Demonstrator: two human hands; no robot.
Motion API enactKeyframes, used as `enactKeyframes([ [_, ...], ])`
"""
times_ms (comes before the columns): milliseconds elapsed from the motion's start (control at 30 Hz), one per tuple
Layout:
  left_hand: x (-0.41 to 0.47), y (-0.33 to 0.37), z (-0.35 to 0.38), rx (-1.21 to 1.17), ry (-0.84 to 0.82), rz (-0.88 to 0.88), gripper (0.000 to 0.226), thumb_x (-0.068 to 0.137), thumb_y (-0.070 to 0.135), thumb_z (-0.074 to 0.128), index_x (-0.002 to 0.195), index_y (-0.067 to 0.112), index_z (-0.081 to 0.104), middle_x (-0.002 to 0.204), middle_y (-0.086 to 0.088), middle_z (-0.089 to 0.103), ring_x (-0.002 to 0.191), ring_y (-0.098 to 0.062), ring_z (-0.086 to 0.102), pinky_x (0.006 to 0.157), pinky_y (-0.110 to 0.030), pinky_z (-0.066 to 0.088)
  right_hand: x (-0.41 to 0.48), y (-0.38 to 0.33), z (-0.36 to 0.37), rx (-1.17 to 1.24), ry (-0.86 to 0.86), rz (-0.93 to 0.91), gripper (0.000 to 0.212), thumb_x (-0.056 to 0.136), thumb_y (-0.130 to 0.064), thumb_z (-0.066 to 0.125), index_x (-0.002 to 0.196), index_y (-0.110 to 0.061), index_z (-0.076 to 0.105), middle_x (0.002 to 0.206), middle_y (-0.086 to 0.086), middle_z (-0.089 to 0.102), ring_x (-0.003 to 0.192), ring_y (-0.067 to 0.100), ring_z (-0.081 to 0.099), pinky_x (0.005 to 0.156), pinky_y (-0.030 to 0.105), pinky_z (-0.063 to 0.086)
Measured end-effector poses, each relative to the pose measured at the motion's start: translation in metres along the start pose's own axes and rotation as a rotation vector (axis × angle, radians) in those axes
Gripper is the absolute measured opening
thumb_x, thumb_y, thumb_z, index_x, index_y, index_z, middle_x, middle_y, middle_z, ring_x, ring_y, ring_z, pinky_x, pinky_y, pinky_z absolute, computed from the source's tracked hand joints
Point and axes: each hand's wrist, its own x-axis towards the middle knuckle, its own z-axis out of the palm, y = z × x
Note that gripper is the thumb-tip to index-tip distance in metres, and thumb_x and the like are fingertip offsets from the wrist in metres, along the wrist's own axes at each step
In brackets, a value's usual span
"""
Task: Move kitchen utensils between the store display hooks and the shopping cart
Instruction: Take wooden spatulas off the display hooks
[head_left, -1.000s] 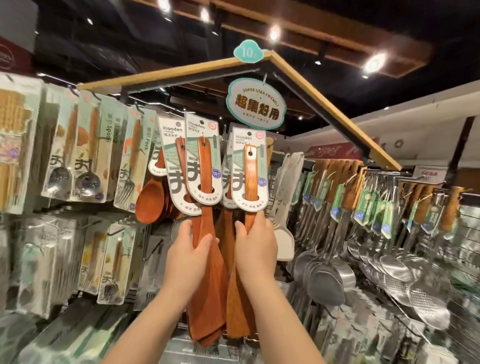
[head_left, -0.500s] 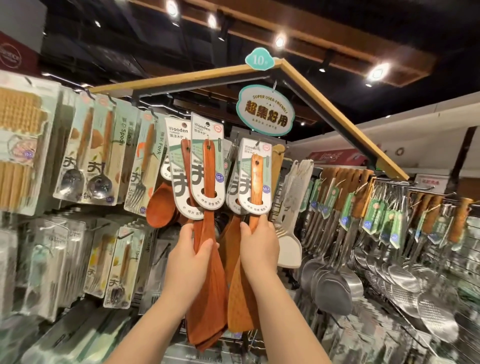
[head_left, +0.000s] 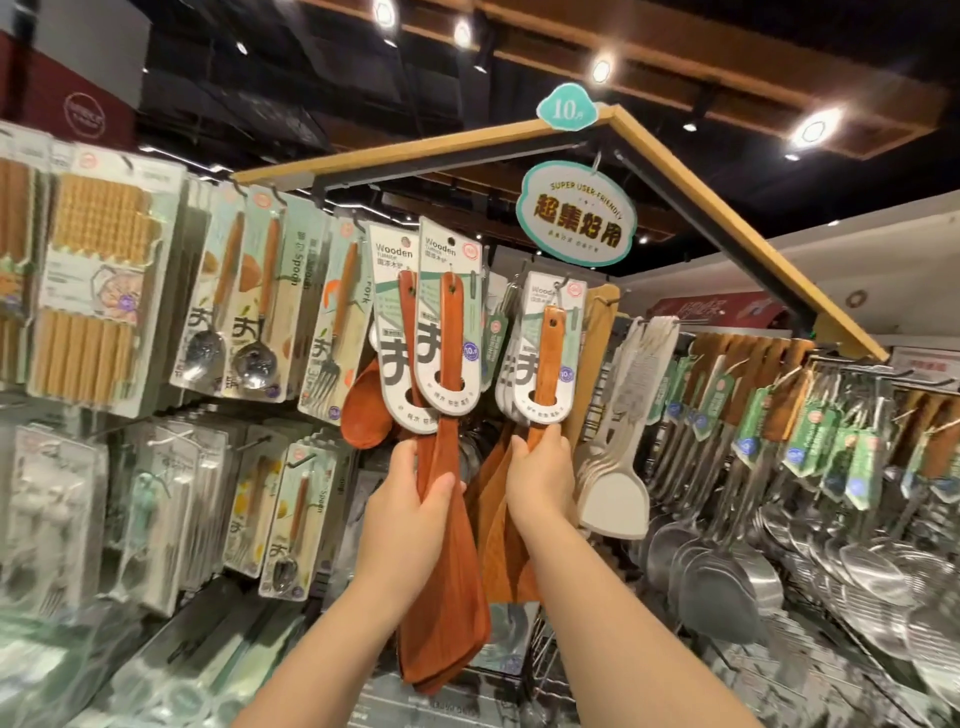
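Left hand (head_left: 410, 499): our fingers (head_left: 405, 457) wrap the necks of two dark turners (head_left: 447, 597) just above the blades, so the pair handles as one and their cards (head_left: 449, 270) stand upright.
Right hand (head_left: 540, 483): closed round the neck of one pale turner (head_left: 548, 364), low on the handle, which leaves its card free to meet a hook (head_left: 558, 285).
Dark turners: raised in front of the rack, with the blades hanging below our wrist. We cannot tell whether their cards are on a hook.
Pale turner: its card top is at the hook, in front of more of the same. We judge it is going on or coming off, but we cannot tell which.
Cart: not in view.
Risk: we think the stiff cards could snag on neighbouring packs.
Beyond: spoon packs (head_left: 244, 312) to the left, white turners (head_left: 613, 499) and ladles (head_left: 717, 587) to the right, and a sign (head_left: 576, 213) overhead.
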Motion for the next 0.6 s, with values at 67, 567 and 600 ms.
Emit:
enactKeyframes([
  [67, 0.0, 0.0, -0.002, 0.004, 0.001, -0.004, 0.017, 0.093, 0.015, 0.052, 0.109, 0.02, 0.049, 0.093, 0.005, 0.068, 0.088, -0.011, 0.065, 0.076, -0.033, 0.05, -0.002, -0.001, 0.01, 0.044, 0.001, 0.029, 0.047, 0.098, -0.031, 0.045, 0.14, -0.011, 0.036, 0.132, 0.01, 0.048, 0.115, 0.033, 0.052, 0.086, 0.037, 0.041],
  [567, -0.031, 0.005, 0.039, -0.238, -0.044, -0.078, 0.015, 0.094, 0.014, 0.05, 0.103, 0.026, 0.055, 0.095, 0.007, 0.064, 0.094, -0.013, 0.058, 0.082, -0.026, 0.043, -0.089, -0.011, -0.036, 0.396, -0.168, -0.103, 0.076, 0.085, -0.04, 0.062, 0.148, -0.028, 0.022, 0.133, -0.003, 0.053, 0.123, 0.019, 0.049, 0.1, 0.032, 0.04],
  [600, -0.035, 0.005, 0.041, -0.259, -0.047, -0.107, 0.016, 0.096, 0.017, 0.047, 0.101, 0.029, 0.056, 0.096, 0.007, 0.064, 0.094, -0.012, 0.058, 0.084, -0.028, 0.044, -0.094, -0.008, -0.036, 0.375, -0.174, -0.104, 0.08, 0.084, -0.039, 0.062, 0.149, -0.029, 0.016, 0.138, -0.002, 0.049, 0.126, 0.019, 0.047, 0.102, 0.034, 0.04],
])
